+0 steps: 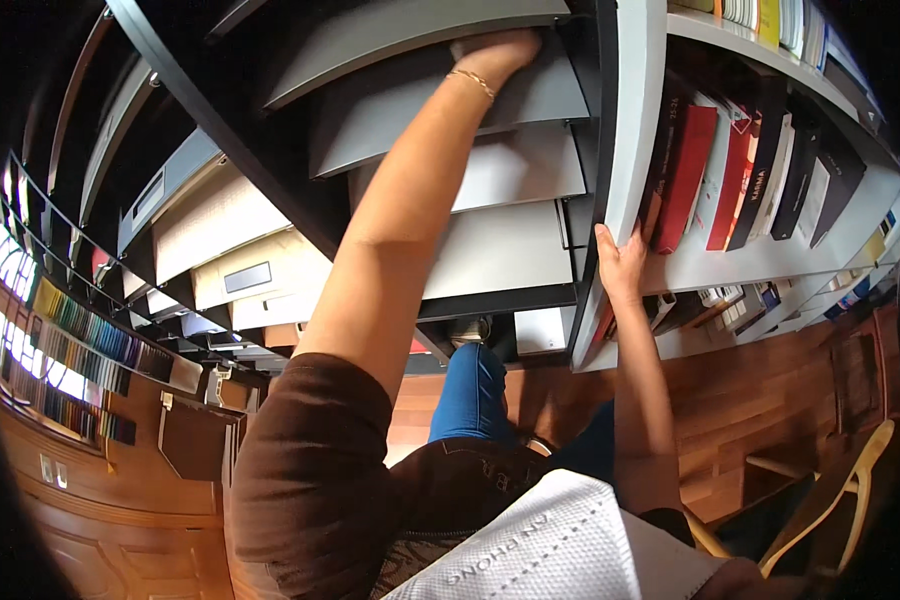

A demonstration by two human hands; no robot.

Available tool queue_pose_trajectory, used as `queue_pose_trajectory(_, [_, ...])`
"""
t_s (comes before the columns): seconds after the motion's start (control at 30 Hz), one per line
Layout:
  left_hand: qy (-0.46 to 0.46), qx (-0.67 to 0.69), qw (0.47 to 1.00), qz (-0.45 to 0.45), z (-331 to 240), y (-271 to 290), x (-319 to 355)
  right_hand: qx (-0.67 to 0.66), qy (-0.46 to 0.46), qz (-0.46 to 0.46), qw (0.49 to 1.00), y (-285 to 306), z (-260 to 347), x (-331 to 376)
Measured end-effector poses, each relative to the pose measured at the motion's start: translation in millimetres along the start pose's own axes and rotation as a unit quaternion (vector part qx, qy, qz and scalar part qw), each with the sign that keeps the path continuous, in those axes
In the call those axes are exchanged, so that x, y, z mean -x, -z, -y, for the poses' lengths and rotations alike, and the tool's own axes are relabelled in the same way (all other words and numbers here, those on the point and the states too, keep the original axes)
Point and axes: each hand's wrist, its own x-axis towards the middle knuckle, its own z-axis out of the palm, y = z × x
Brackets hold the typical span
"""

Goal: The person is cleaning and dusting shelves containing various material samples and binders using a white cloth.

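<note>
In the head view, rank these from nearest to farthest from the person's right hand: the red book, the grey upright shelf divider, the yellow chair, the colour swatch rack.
From the right hand:
1. Grey upright shelf divider: the hand rests against its edge.
2. Red book: just right of the hand, standing on the shelf.
3. Yellow chair: lower right, on the wooden floor.
4. Colour swatch rack: far left.

Setting: office or design studio archive room. Evidence: tall grey shelving unit [625, 150] with stacked flat grey file boxes [490, 170]; adjoining shelf of upright books [760, 170] in red, black and white; cardboard storage boxes [240, 250] on dark racks; rows of colour sample swatches [80, 330]; wooden floor [750, 400]; yellow chair [830, 500].
</note>
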Motion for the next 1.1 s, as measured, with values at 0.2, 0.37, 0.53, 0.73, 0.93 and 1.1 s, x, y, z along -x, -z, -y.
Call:
queue_pose_trajectory(0.2, [0.047,0.106,0.980,0.163,-58.8,84.5,2.9,-0.047,-0.046,0.009,0.998,19.0,-7.3,-0.3])
queue_pose_trajectory(0.37, [0.091,0.020,0.984,0.153,34.0,112.4,34.2,-0.124,-0.107,0.047,0.985,14.1,7.6,2.0])
queue_pose_trajectory(0.53, [0.121,-0.048,0.978,0.161,109.0,120.4,57.4,-0.137,-0.091,0.018,0.986,16.8,-11.8,0.2])
queue_pose_trajectory(0.73, [0.172,0.008,0.979,0.111,138.2,102.0,62.7,-0.118,-0.076,-0.002,0.990,16.7,-21.3,1.7])
queue_pose_trajectory(0.93, [-0.095,-0.410,0.903,0.084,100.1,62.0,42.9,-0.132,-0.096,0.000,0.987,12.0,-1.6,2.6])
queue_pose_trajectory(1.1, [-0.291,-0.813,0.499,0.073,41.0,21.8,22.2,-0.125,-0.100,0.010,0.987,8.7,-4.0,2.9])
